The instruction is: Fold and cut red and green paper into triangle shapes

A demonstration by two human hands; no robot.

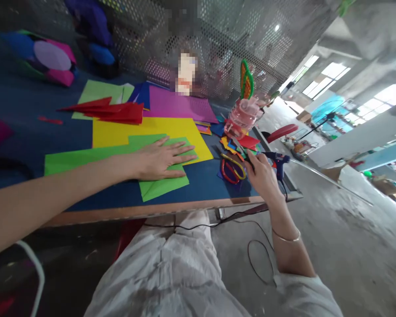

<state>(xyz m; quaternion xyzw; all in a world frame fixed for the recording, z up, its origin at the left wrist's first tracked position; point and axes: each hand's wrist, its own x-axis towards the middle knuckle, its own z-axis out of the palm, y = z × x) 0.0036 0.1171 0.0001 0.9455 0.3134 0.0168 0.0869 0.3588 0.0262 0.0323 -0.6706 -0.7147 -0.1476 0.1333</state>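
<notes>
My left hand [163, 159] lies flat with its fingers spread, pressing on folded green paper [161, 190]. A long green strip [69, 160] runs left from beneath my forearm. Under the green paper is a yellow sheet [119, 132]. At the right, the fingers of my right hand [262, 174] are curled round a dark-handled tool with a thin grey blade [239, 145]; its exact kind is hard to make out. Just left of that hand, red and yellow loops [230, 171], like scissor handles, rest on the table. A dark blue glue gun [279, 162] is just beyond it.
A pink clear bottle [242, 118] stands behind colourful paper scraps [231, 147]. Folded red paper [119, 111] and a purple sheet [181, 105] lie farther back, before a perforated metal screen [218, 48]. A cable [198, 226] hangs below the table's front edge [119, 214].
</notes>
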